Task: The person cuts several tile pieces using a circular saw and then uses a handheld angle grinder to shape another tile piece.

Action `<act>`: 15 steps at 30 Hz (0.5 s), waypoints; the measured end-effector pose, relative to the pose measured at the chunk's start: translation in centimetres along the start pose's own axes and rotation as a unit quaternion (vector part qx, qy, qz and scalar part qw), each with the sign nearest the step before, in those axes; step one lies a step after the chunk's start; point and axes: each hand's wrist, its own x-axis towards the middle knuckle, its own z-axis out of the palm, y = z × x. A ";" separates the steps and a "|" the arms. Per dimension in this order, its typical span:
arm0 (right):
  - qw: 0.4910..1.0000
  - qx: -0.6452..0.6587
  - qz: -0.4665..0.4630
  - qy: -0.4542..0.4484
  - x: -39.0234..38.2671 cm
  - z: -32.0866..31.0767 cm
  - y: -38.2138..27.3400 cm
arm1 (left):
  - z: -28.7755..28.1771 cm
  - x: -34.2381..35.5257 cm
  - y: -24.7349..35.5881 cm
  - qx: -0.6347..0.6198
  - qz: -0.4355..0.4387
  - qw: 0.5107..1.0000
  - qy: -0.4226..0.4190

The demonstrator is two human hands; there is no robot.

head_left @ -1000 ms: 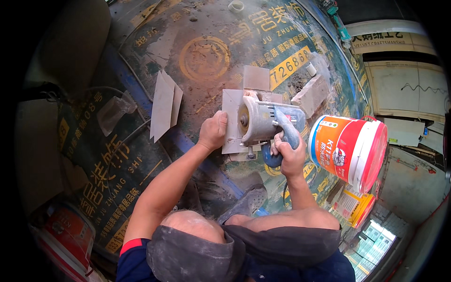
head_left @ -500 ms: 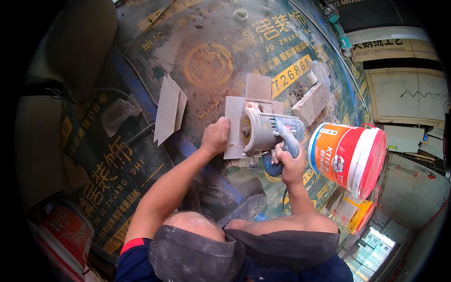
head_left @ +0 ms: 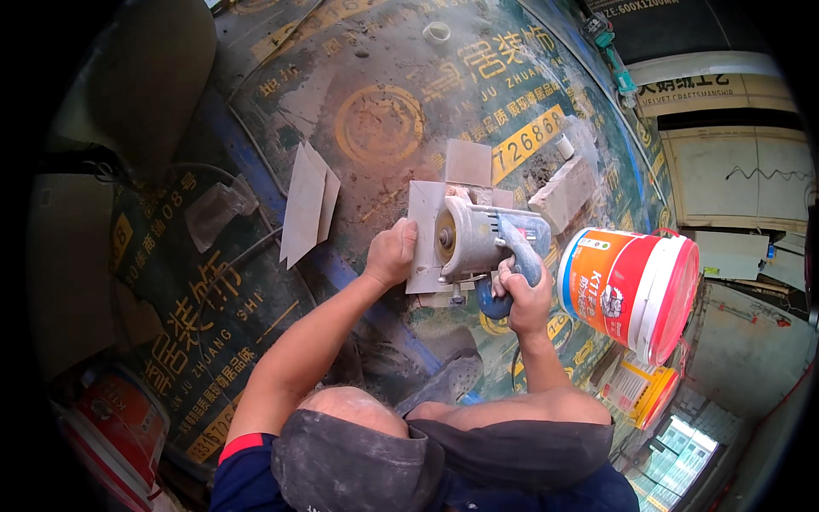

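Observation:
My right hand [head_left: 522,297] is wrapped round the handle of a blue and grey tile cutter [head_left: 478,235]. The cutter rests over a light grey tile [head_left: 423,209], its round guard facing left; where the blade meets the tile is hidden. At the tile's left edge, my left hand [head_left: 393,253] grips it with fingers curled and thumb on top. Another small tile piece [head_left: 468,162] lies just beyond the cutter, next to a broken, dusty patch.
Two pointed tile offcuts [head_left: 307,205] stand to the left. A pale block [head_left: 563,194] and a red and orange bucket [head_left: 623,290] are on the right, a yellow bucket [head_left: 640,388] nearer. Printed green sheeting [head_left: 375,51] covers the floor. My knees are close below the work.
The view has shifted very slightly. Both hands keep their grips, and the cutter stays in nearly the same place on the tile.

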 end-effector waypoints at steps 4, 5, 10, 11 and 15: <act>1.000 0.000 0.000 0.005 0.1 0.0 0.0 | 0.1 0.1 -0.1 -0.007 0.002 1.000 0.003; 1.000 -0.001 -0.001 0.006 0.2 0.0 0.0 | 0.2 0.1 -0.1 -0.007 0.004 1.000 0.005; 1.000 0.013 -0.003 0.002 0.4 0.1 0.1 | 0.1 0.1 -0.3 0.004 0.004 1.000 0.001; 1.000 0.017 -0.005 -0.002 0.5 -0.1 0.3 | 0.1 0.1 -0.2 0.005 0.003 1.000 0.000; 1.000 0.013 -0.006 -0.004 0.7 -0.3 0.4 | 0.2 0.2 -0.2 0.005 0.009 1.000 0.002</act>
